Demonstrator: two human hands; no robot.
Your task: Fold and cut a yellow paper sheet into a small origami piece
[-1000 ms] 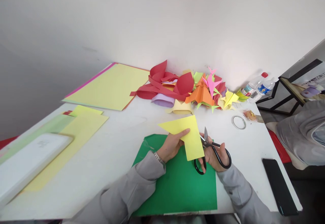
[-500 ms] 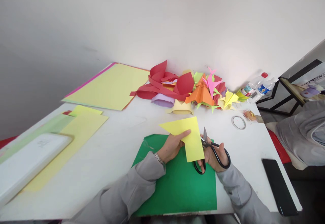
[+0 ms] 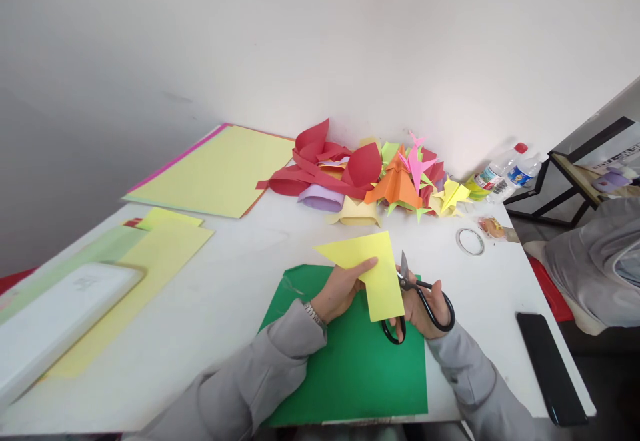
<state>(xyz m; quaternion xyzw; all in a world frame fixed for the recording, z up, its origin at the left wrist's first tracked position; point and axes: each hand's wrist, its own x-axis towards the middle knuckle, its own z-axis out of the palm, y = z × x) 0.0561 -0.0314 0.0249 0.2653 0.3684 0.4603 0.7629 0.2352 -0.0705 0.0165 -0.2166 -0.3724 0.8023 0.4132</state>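
Between thumb and fingers, my left hand [image 3: 345, 287] grips a bright yellow piece of paper [image 3: 384, 281], which has a pointed arm to the left and a wide strip hanging down. My right hand [image 3: 423, 307] is closed around black-handled scissors [image 3: 406, 283], the handles spread apart. One blade points up beside the paper's right edge; the other is partly hidden behind the paper. Fingers of my right hand also disappear behind the paper. Below both hands lies a green sheet [image 3: 350, 374] on the white table.
Red paper loops [image 3: 320, 167] and folded paper planes [image 3: 397, 184] crowd the back. Large yellow sheets [image 3: 215, 174] lie left of them. A white box [image 3: 65, 321] rests on papers at left. Bottles [image 3: 517, 177], a tape roll [image 3: 470, 241] and a black phone [image 3: 550, 367] are at right.
The yellow paper and my left hand have shifted very slightly right and down. The scissors have barely moved.
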